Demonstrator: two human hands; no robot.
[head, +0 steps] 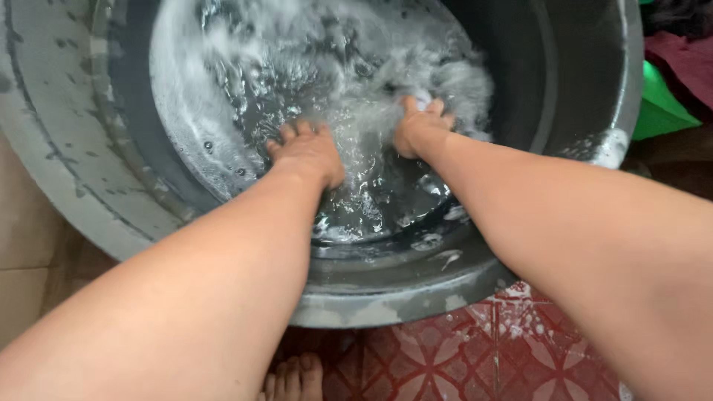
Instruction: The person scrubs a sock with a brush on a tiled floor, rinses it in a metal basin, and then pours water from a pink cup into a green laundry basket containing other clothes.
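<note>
A big dark grey plastic basin (386,297) holds churning, foamy water (245,67). Both my hands are plunged into it near the middle. My left hand (306,152) has its fingers curled down under the surface. A little farther back, my right hand (420,126) grips a wet grey, fuzzy piece of cloth (453,82) that spreads under the splashing water. What my left hand's fingers hold is hidden by the foam.
The basin stands on a red patterned tiled floor (445,356) with suds on it. My bare toes (293,379) show just in front of the rim. At the right edge lie a green object (657,104) and a dark red cloth (687,59).
</note>
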